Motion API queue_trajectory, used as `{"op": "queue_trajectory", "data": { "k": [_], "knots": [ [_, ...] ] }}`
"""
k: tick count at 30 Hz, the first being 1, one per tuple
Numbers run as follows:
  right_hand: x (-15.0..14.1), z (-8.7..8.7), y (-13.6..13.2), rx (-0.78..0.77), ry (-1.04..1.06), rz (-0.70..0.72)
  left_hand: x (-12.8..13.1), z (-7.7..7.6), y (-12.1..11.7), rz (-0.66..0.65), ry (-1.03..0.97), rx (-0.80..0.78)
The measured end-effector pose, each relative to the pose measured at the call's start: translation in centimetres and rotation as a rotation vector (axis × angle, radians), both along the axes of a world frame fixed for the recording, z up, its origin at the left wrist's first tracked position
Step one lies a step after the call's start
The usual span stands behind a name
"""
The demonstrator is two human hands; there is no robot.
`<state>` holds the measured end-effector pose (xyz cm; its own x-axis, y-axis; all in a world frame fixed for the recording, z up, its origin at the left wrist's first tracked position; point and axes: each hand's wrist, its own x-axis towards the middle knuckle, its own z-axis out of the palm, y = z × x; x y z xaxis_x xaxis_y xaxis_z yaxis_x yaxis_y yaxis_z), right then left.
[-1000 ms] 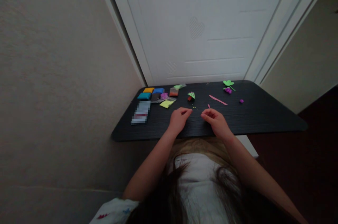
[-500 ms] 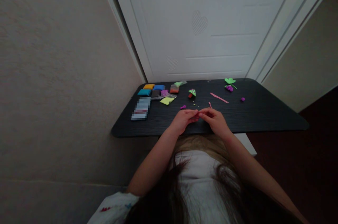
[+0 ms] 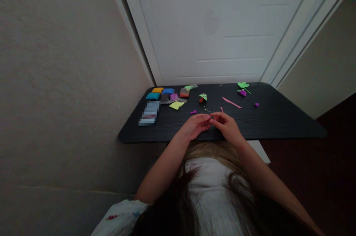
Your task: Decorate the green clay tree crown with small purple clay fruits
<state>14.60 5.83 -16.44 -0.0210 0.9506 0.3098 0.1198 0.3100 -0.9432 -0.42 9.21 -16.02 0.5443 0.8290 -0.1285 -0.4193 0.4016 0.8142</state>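
Note:
Over the near edge of the dark table [image 3: 267, 125], my left hand [image 3: 197, 125] and my right hand [image 3: 226, 123] meet fingertip to fingertip. Both have their fingers closed in a pinch; whatever lies between them is too small or too hidden to make out. Just beyond the fingertips are tiny yellow-green crumbs [image 3: 205, 109] and the end of a small pink tool [image 3: 221, 109]. A small purple piece [image 3: 193, 112] lies beyond my left hand. Farther back stands a little clay mushroom [image 3: 203, 97] with a spotted green cap and a red-brown stem.
Clay packets, among them a teal packet [image 3: 152, 96] and a yellow packet [image 3: 177, 105], lie at the back left, behind a blurred-out phone-like object [image 3: 149, 113]. To the right are a pink clay knife [image 3: 231, 102], a green clover shape [image 3: 243, 85], purple clay balls [image 3: 242, 93] and a single purple ball [image 3: 256, 105].
My left fingers have shifted slightly, with the lower ones a little more apart from the thumb side. The hands stay together in the same place; the view has moved slightly.

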Motion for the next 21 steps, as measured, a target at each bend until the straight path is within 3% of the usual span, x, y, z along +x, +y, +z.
{"op": "queue_trajectory", "data": {
  "k": [11, 21],
  "knots": [
    [0.31, -0.49, 0.48, -0.028, 0.06, -0.053, -0.49, -0.65, 0.3, 0.149, -0.16, -0.111],
    [0.28, -0.1, 0.21, -0.039, 0.071, -0.058, -0.44, -0.56, -0.05, 0.176, -0.191, -0.12]
  ]
}}
